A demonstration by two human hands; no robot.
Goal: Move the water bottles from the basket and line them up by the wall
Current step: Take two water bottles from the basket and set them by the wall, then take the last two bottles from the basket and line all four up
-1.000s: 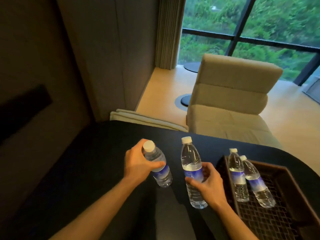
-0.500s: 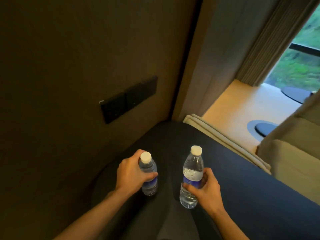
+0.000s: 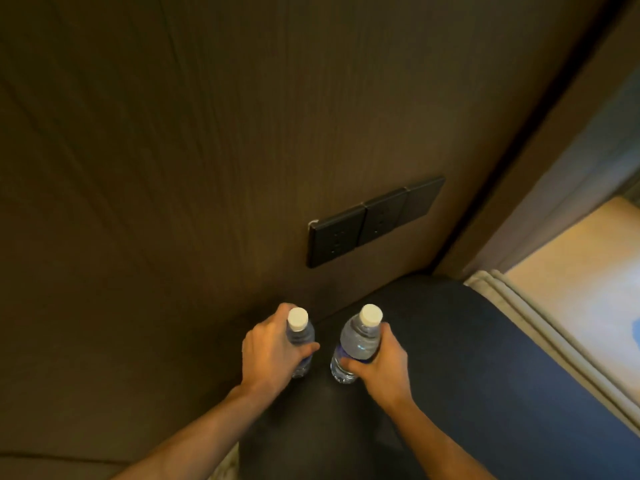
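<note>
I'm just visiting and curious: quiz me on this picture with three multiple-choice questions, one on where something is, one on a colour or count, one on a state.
1. Where is the black socket panel?
A. on the wall above the bottles
B. flat on the table
C. on the floor

2. What colour are the bottle caps?
A. blue
B. white
C. red

3. What is the state of the two bottles?
A. lying loose on the table
B. stacked on each other
C. each upright in a hand's grip

Answers:
1 A, the panel sits on the brown wall.
2 B, both caps are white.
3 C, the left hand wraps the left bottle, and the right hand wraps the right bottle.
</note>
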